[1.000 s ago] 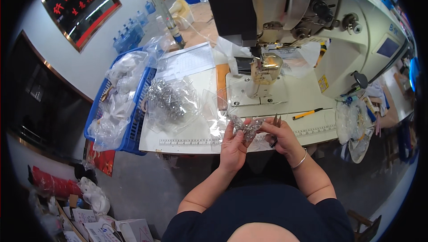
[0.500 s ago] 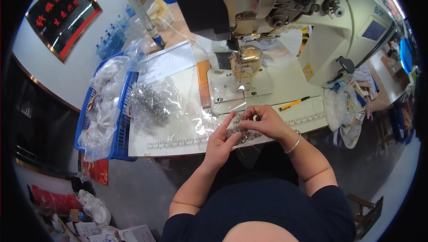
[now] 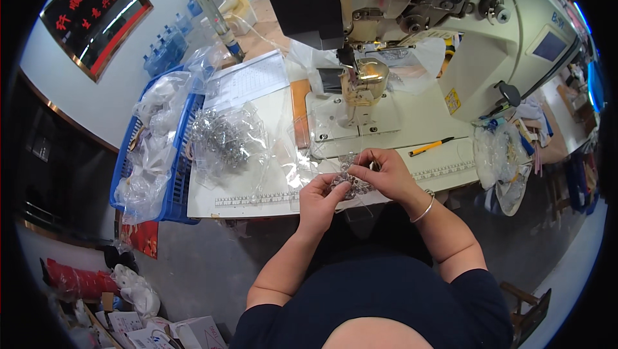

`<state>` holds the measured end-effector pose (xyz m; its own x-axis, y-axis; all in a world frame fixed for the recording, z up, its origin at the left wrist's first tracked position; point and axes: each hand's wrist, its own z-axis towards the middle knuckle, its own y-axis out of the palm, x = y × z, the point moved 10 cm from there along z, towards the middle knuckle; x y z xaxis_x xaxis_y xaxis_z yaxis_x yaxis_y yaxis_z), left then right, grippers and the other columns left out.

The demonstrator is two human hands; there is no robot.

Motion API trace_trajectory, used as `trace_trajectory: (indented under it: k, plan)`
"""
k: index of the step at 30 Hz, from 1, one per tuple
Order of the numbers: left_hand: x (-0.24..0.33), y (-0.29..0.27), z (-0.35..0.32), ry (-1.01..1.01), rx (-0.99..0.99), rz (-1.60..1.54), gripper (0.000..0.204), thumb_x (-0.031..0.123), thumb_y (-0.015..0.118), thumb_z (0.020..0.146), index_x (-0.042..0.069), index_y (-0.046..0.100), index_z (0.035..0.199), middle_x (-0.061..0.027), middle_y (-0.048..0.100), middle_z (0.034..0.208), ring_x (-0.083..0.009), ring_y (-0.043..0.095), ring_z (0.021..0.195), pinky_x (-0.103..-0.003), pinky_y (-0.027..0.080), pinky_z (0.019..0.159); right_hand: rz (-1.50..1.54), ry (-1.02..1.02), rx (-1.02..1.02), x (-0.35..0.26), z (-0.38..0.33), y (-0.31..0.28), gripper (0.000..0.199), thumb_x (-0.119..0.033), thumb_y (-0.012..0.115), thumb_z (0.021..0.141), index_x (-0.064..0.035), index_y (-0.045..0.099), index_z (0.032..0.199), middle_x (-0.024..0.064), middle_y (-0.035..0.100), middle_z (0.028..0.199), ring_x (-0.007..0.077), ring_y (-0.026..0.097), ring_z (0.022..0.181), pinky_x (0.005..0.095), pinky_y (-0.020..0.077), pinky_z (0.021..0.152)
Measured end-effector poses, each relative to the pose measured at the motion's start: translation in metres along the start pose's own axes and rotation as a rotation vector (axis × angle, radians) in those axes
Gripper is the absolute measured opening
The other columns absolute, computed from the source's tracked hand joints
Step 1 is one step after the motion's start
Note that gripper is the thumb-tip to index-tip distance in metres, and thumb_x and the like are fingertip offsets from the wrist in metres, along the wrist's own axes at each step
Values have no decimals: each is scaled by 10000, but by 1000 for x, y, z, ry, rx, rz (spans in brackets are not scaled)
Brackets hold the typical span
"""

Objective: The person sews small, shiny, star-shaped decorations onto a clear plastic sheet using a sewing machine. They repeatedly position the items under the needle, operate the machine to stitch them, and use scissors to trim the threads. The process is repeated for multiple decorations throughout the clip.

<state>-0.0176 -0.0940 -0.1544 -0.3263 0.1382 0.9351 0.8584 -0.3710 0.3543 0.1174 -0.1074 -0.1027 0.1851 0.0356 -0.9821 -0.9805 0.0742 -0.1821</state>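
At the front edge of the sewing machine table, both hands are close together over a bunch of glittering, silvery beaded trim (image 3: 362, 187). My left hand (image 3: 318, 201) is closed on its left side, the thumb pressed on top. From the right, my right hand (image 3: 387, 175) pinches the upper part of the trim between thumb and fingers. A small dark metal piece shows by the right hand's curled fingers, but its kind is unclear. Thin clear strands hang below the trim. Clear plastic film (image 3: 299, 169) lies just beyond the left hand. The sewing machine (image 3: 367, 85) stands ahead.
On the left of the table lies a clear bag of silvery trim (image 3: 228, 140), beside a blue basket (image 3: 168, 185) stuffed with plastic bags. Printed paper (image 3: 248, 82) lies behind. A yellow pen-shaped tool (image 3: 430, 147) is at right, near a hanging plastic bag (image 3: 505, 156).
My left hand's fingers have curled in from a straighter pose and now gather the trim more tightly. The right hand keeps its pinch. The whole view has shifted slightly.
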Motion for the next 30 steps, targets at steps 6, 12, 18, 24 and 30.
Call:
trace_trajectory:
  k: [6, 12, 18, 24, 30]
  plan:
    - [106, 25, -24, 859, 166, 892, 306, -63, 702, 615, 29, 670, 905, -88, 633, 811, -190, 620, 693, -256, 479, 633, 232, -127, 386, 11, -23, -30, 121, -77, 668, 788, -25, 563, 816, -20, 560, 721, 39, 450, 639, 193, 387, 588]
    - [126, 76, -38, 1314, 27, 1420, 262, 102, 667, 643, 119, 676, 904, -2, 617, 864, -125, 594, 759, -371, 351, 807, 833, -44, 17, 1, -52, 14, 689, -493, 632, 786, -4, 433, 1229, 87, 550, 1048, 119, 560, 858, 175, 344, 530]
    - [101, 90, -40, 1455, -99, 1546, 191, 157, 620, 693, 162, 673, 876, 48, 593, 866, -98, 580, 750, -435, 287, 854, 869, 370, 228, 49, -54, 19, 378, -367, 639, 821, -69, 574, 1044, 1, 605, 959, 79, 561, 831, 187, 316, 531]
    - [89, 90, -41, 1409, -125, 1640, 215, 173, 658, 688, 146, 661, 901, 39, 586, 889, -102, 573, 774, -431, 278, 875, 916, 317, 350, 70, -37, 16, 155, -201, 670, 807, -64, 603, 837, -1, 606, 765, 64, 520, 654, 195, 338, 535]
    - [89, 75, 17, 486, -504, 1102, 824, 255, 838, 557, 65, 446, 1257, -125, 525, 1174, -255, 481, 1128, -401, 362, 930, 542, 145, 306, 51, -25, -30, 133, -101, 698, 771, -7, 604, 776, 20, 593, 666, 64, 516, 588, 187, 397, 533]
